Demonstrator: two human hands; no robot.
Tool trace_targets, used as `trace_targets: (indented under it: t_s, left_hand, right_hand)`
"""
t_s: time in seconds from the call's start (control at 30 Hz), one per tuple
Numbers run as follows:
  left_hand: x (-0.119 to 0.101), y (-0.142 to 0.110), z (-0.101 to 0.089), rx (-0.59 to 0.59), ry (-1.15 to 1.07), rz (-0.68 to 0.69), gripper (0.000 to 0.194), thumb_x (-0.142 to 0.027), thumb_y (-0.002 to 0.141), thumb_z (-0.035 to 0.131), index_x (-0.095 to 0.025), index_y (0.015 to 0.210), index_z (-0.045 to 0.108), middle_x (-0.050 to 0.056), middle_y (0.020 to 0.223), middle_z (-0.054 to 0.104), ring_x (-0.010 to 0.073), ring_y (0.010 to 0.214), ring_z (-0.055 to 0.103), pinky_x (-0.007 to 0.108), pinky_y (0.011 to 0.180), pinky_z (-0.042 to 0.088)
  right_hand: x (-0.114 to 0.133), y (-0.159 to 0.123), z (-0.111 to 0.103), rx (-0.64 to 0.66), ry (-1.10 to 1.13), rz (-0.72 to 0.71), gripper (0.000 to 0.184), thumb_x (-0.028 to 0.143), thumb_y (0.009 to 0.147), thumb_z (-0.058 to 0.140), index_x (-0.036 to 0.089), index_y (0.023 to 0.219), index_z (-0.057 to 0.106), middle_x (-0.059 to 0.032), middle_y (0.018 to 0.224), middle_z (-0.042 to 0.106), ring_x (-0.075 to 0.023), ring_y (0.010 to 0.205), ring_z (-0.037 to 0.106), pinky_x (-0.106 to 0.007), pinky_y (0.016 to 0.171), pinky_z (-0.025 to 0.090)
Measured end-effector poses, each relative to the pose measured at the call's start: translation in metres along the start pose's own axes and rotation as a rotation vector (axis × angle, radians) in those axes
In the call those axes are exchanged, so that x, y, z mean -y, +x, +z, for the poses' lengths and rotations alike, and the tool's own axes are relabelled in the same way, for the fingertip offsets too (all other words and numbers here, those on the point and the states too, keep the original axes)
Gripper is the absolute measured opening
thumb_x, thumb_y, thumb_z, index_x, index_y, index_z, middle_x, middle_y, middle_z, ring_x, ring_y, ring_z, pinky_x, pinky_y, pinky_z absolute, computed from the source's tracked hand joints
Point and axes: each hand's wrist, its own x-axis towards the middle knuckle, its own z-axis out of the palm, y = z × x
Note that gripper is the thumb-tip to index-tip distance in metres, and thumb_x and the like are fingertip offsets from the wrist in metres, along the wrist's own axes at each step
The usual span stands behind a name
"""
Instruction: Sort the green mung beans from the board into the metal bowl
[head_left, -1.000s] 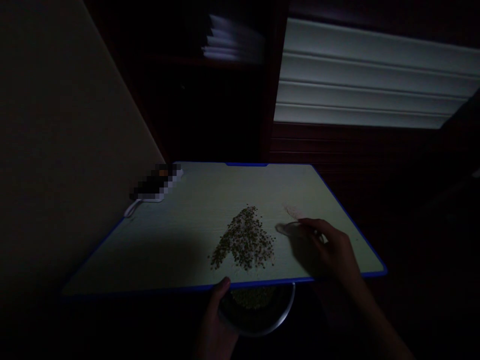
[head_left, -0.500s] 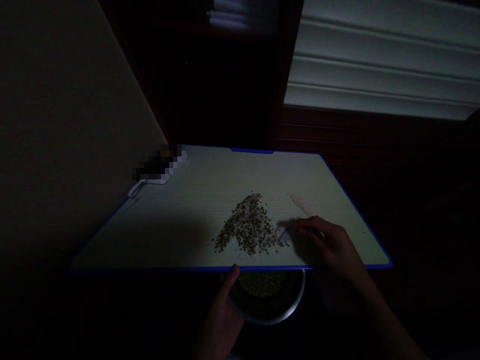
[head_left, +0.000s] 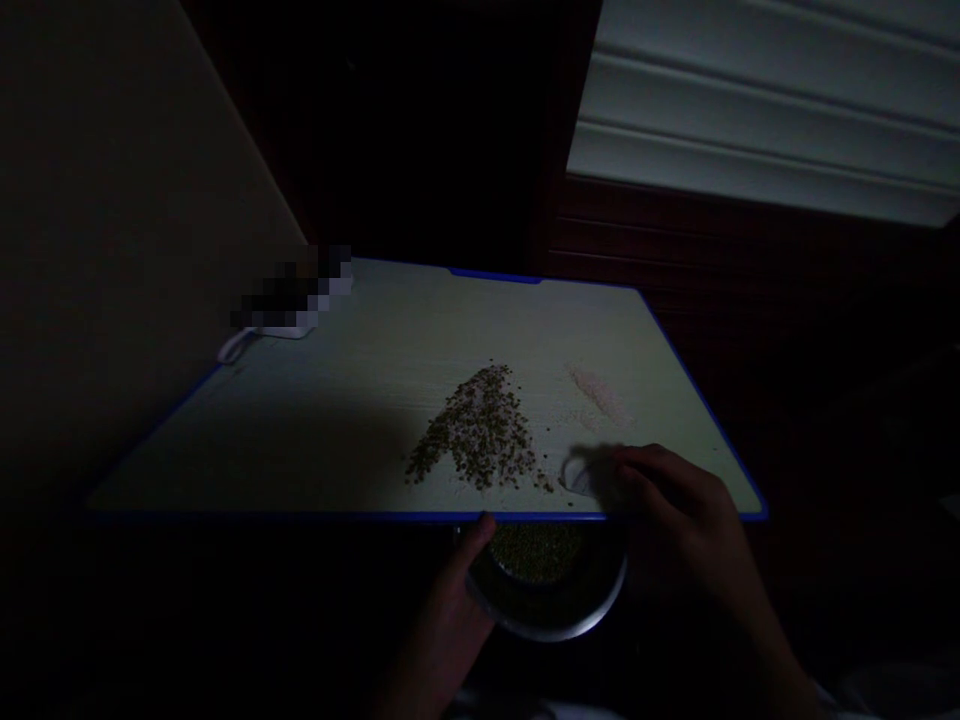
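Note:
A heap of small green beans [head_left: 480, 432] lies on a pale board with a blue rim [head_left: 300, 420]. My right hand [head_left: 675, 495] rests near the board's front edge, just right of the heap, fingers curled round a small blurred thing I cannot make out. Below the front edge, my left hand [head_left: 457, 620] grips a metal bowl [head_left: 551, 590] with green beans in it, thumb over the rim. A faint streak of pale grains [head_left: 600, 395] lies on the board behind my right hand.
A white cable and a blurred-out object [head_left: 289, 295] sit at the board's far left corner. A beige wall [head_left: 112, 250] rises on the left. Dark wood and a bright white slatted panel [head_left: 765, 110] stand behind the board.
My right hand has drawn toward the board's front edge, along the right side of the bean heap. The left hand keeps the bowl under the edge. The camera has tilted down a little.

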Motion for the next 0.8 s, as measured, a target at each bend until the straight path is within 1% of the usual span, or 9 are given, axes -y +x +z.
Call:
trace_targets:
  t_s: [0.07,0.13,0.2,0.3,0.4,0.5,0.57,0.73,0.8]
  left_hand:
    - [0.0,0.0,0.001,-0.007,0.011,0.002,0.067,-0.026,0.095,0.066,-0.015,0.157,0.041,0.011,0.124,0.079,0.0293,0.13,0.064,0.046,0.114,0.047]
    - [0.0,0.0,0.003,-0.015,0.042,0.021,0.067,-0.026,0.093,0.07,-0.014,0.154,0.045,0.012,0.125,0.078,0.0304,0.128,0.065,0.045,0.113,0.048]
    - [-0.001,-0.001,0.007,-0.026,0.07,0.034,0.067,-0.025,0.09,0.073,-0.013,0.151,0.049,0.013,0.125,0.078,0.0309,0.127,0.066,0.045,0.113,0.048]
    - [-0.001,-0.004,0.011,-0.067,0.075,0.04,0.064,-0.022,0.089,0.074,-0.011,0.148,0.051,0.013,0.124,0.079,0.0308,0.126,0.067,0.046,0.112,0.049]
    - [-0.001,-0.005,0.012,-0.092,0.06,0.04,0.059,-0.021,0.09,0.073,-0.012,0.145,0.055,0.012,0.122,0.08,0.0309,0.126,0.067,0.046,0.113,0.049]
    - [0.0,-0.003,0.009,-0.068,0.06,0.031,0.056,-0.024,0.088,0.075,-0.014,0.141,0.06,0.012,0.121,0.08,0.0315,0.126,0.067,0.046,0.114,0.048]
    - [0.0,-0.002,0.007,-0.058,0.061,0.042,0.057,-0.024,0.087,0.077,-0.014,0.14,0.06,0.012,0.121,0.08,0.0315,0.128,0.065,0.046,0.115,0.047]
    - [0.0,-0.004,0.009,-0.042,0.079,0.05,0.052,-0.025,0.088,0.076,-0.015,0.138,0.063,0.012,0.123,0.079,0.0314,0.133,0.062,0.046,0.116,0.045]
    - [-0.001,-0.005,0.01,-0.042,0.091,0.058,0.055,-0.024,0.087,0.077,-0.017,0.14,0.062,0.012,0.126,0.078,0.0316,0.132,0.062,0.047,0.116,0.045]
  right_hand:
    - [0.001,-0.002,0.003,0.03,-0.005,-0.025,0.019,0.038,0.096,0.064,0.032,0.108,0.077,-0.0013,0.11,0.077,-0.0206,0.101,0.072,-0.035,0.087,0.053]
    - [0.0,-0.003,0.004,0.054,-0.015,-0.045,0.018,0.037,0.097,0.063,0.032,0.107,0.077,-0.0011,0.105,0.077,-0.0198,0.096,0.071,-0.035,0.083,0.053]
    - [0.0,-0.004,0.004,0.071,-0.028,-0.065,0.017,0.035,0.097,0.063,0.031,0.105,0.077,-0.0011,0.098,0.076,-0.0191,0.09,0.07,-0.035,0.078,0.053]
    - [0.0,-0.004,0.002,0.091,-0.031,-0.088,0.016,0.035,0.096,0.064,0.031,0.103,0.078,-0.0014,0.093,0.075,-0.0192,0.087,0.069,-0.035,0.075,0.052]
    - [0.0,-0.003,0.001,0.056,-0.022,-0.072,0.016,0.036,0.096,0.065,0.031,0.103,0.078,-0.0017,0.098,0.076,-0.0201,0.092,0.071,-0.035,0.079,0.053]
    - [0.0,-0.001,0.002,-0.012,-0.039,-0.031,0.018,0.036,0.095,0.065,0.03,0.106,0.077,-0.0022,0.105,0.078,-0.0211,0.098,0.072,-0.035,0.084,0.054]
    - [0.001,0.002,0.004,-0.028,-0.051,-0.018,0.018,0.037,0.095,0.065,0.029,0.106,0.077,-0.0023,0.107,0.078,-0.0213,0.1,0.072,-0.034,0.085,0.053]
    - [0.004,0.012,0.009,0.02,-0.025,-0.007,0.023,0.039,0.096,0.063,0.028,0.11,0.076,-0.0046,0.113,0.077,-0.0226,0.104,0.072,-0.036,0.089,0.054]
    - [0.005,0.016,0.01,0.052,-0.016,-0.008,0.024,0.04,0.096,0.063,0.027,0.111,0.076,-0.0059,0.114,0.077,-0.0236,0.103,0.072,-0.037,0.088,0.055]
